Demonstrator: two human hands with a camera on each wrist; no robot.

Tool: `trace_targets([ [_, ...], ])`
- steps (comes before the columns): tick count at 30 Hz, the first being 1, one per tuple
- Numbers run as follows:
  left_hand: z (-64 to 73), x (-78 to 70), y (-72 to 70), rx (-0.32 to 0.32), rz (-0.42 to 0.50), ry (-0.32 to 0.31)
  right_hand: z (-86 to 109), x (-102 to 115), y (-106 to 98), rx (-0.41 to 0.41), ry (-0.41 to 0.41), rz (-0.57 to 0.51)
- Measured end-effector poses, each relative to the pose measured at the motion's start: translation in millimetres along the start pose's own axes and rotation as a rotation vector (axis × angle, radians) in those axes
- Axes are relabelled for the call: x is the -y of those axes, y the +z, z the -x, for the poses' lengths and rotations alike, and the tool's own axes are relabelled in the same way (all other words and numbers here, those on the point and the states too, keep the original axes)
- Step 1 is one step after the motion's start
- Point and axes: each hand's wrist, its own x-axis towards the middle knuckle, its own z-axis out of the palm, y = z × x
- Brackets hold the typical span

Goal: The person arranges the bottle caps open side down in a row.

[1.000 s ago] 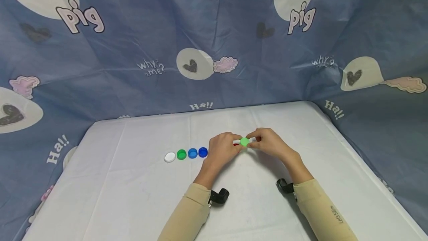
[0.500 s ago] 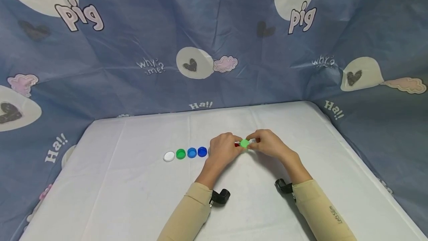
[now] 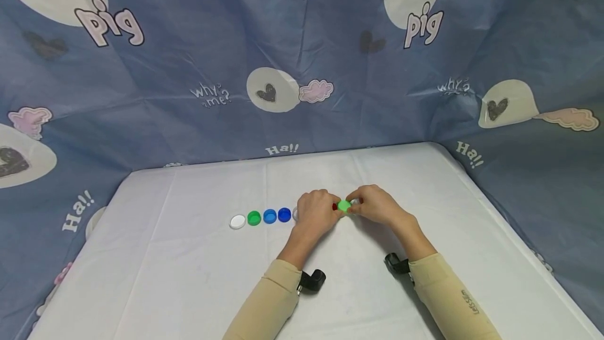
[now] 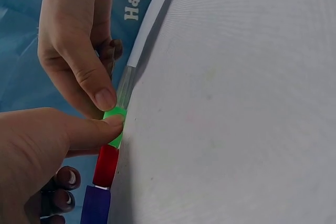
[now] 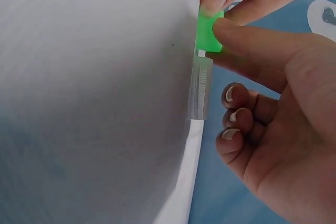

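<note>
A bright green bottle cap (image 3: pixel 344 206) sits at the table surface, pinched from both sides. My left hand (image 3: pixel 317 211) grips its left side between thumb and finger. On the other side my right hand (image 3: pixel 377 204) holds it with thumb and index finger, the other fingers loosely curled. A red cap (image 4: pixel 106 166) stands just beside it on the left, mostly covered by the left hand in the head view. Past the red one comes a dark blue-purple cap (image 4: pixel 96 203). Close on the green cap's right is a clear, ribbed cap (image 5: pixel 201 87), under the right fingers.
The row goes on leftward with a dark blue cap (image 3: pixel 284 215), a lighter blue cap (image 3: pixel 270 216), a green cap (image 3: pixel 254 218) and a white cap (image 3: pixel 237 222). They lie on a white-covered table (image 3: pixel 189 277). A blue printed cloth (image 3: pixel 212 130) hangs behind it.
Both hands, still pinching the bright green cap, have shifted slightly toward the person, bringing it closer in line with the row. The other visible caps stay in place.
</note>
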Motion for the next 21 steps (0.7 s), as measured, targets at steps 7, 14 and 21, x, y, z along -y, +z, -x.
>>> trace_targets([
  [7,1.9,0.4,0.8,0.005,-0.005,-0.009,0.0,0.9,1.5,0.007,0.007,0.045],
  [14,2.7,1.6,-1.0,0.015,-0.007,-0.027,-1.3,3.4,1.5,0.002,0.008,0.058],
  [21,5.5,2.9,-4.4,0.027,-0.019,-0.024,-1.4,5.0,0.3,-0.018,-0.006,0.054],
])
